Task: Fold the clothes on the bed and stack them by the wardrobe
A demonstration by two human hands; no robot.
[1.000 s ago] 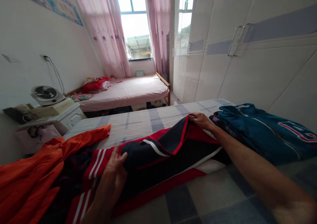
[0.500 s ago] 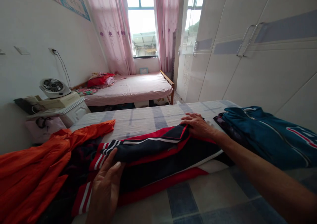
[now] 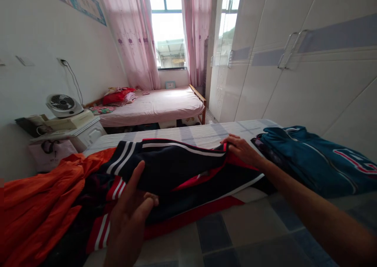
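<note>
A navy and red track jacket (image 3: 176, 168) with white piping lies across the bed in front of me, its striped red ends toward the left. At its right end my right hand (image 3: 240, 149) pinches the edge of the cloth, fingers closed on it. My left hand (image 3: 129, 216) is over the left part of the jacket, index finger stretched out and thumb apart, with no cloth visibly gripped. The upper navy layer with two white stripes is spread beyond that index finger. The lower fingers of my left hand are partly hidden.
An orange garment (image 3: 44, 196) lies at the left over dark clothing. On the right sits a folded teal zip jacket (image 3: 318, 157). The checked bedsheet (image 3: 215, 231) runs beneath. Beyond are a pink bed (image 3: 165, 105), a fan (image 3: 63, 104) and white wardrobes (image 3: 294, 94).
The upper navy layer has flipped away from me, now showing its white stripes at the far left. My left index finger has lifted and stretched out; my right hand keeps its edge.
</note>
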